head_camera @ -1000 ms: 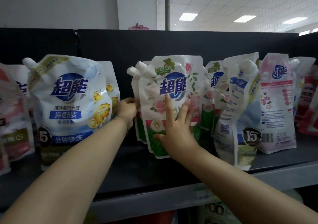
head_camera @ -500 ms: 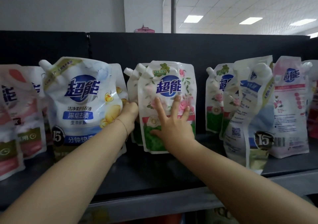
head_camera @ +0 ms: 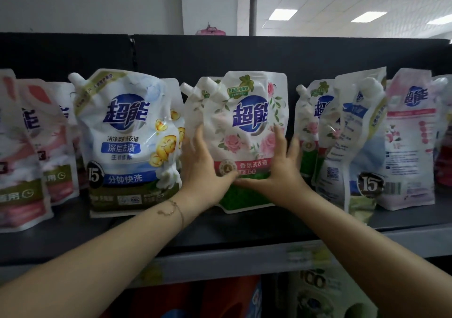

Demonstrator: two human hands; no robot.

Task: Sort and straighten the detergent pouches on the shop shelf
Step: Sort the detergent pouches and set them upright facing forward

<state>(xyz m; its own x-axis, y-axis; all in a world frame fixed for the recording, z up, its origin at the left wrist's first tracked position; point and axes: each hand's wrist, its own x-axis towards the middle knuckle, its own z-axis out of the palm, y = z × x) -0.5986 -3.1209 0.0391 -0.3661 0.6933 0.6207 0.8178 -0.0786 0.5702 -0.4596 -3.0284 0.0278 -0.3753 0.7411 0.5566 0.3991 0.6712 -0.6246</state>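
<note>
The left hand (head_camera: 203,171) and right hand (head_camera: 281,171) press the rose pouch (head_camera: 247,127) from its 9 and 3 o'clock. Their fingers are straight and spread, thumbs meeting across its front, and neither hand curls round it. The pouch stands mid-shelf (head_camera: 234,232), apparently being squared up. Next probably comes righting the leaning pouch (head_camera: 352,146) at its 3 o'clock.

Three rose pouches (head_camera: 249,131), two blue pouches (head_camera: 127,134) front-facing plus one sideways pouch (head_camera: 352,146) of the same blue kind, and one pink pouch (head_camera: 411,146) with back side out. At least two red pouches (head_camera: 22,166) at far left, exact count there not clear. Two hands, left hand (head_camera: 203,171) and right hand (head_camera: 281,171); one bracelet (head_camera: 175,206); three ceiling lights (head_camera: 282,14).
</note>
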